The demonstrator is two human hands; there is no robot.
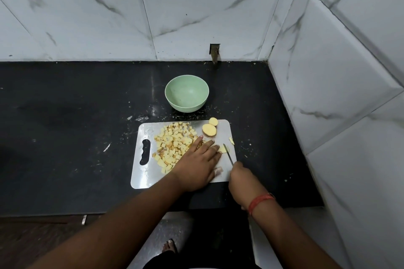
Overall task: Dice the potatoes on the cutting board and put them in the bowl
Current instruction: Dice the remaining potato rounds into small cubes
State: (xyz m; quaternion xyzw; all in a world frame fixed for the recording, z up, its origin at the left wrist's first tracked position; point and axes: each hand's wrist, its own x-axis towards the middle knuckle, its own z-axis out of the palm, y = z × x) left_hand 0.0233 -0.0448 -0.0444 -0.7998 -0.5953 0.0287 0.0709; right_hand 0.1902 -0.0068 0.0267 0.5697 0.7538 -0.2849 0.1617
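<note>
At frame centre, the left hand (197,165) lies flat, fingers straight, steadying a pale potato strip (223,149) on the grey rectangular cutting board (144,176); the right hand (241,178) grips a slim steel knife (228,154). Best to keep fingertips back from the blade. The pale green round bowl (187,96) above holds nothing.

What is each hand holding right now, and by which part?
The right hand grips the knife by its handle, hidden in the fist. The left hand holds nothing; its straight fingers press the potato piece on the cutting board.
</note>
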